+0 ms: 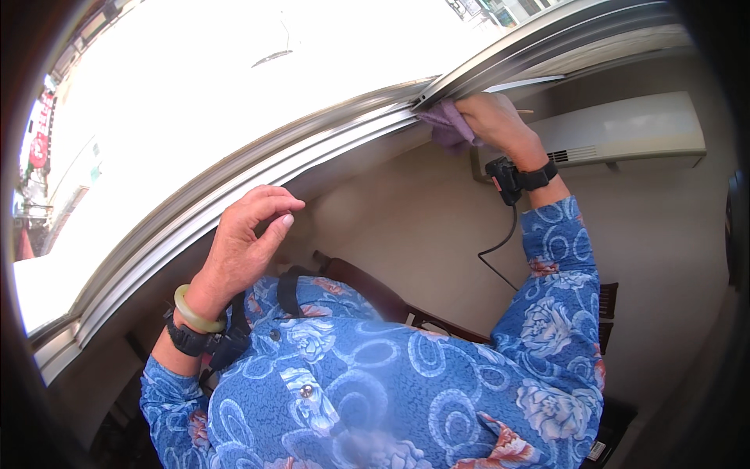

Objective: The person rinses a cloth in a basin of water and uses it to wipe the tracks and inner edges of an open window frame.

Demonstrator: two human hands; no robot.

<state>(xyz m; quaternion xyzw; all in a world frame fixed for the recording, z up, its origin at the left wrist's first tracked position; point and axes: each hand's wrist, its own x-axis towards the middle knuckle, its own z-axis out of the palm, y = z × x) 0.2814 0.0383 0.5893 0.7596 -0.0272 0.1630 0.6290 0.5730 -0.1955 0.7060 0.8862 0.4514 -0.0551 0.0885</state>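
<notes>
My right hand [501, 125] grips a purple cloth [448, 127] and presses it at the lower end of the window sash frame [539, 48], where the sash meets the track. Part of the cloth hangs below the fingers. My left hand [254, 228] is held just inside the metal window track [258, 168], with its fingers loosely bent and a gap between thumb and forefinger. Nothing is in it. Whether its back touches the track I cannot tell.
A white air conditioner [625, 129] is mounted on the wall to the right. Below are dark wooden furniture [375, 289] and a thin black cord [500, 248] from my right wrist device. Beyond the window it is glaringly bright, with a red sign [39, 148] far left.
</notes>
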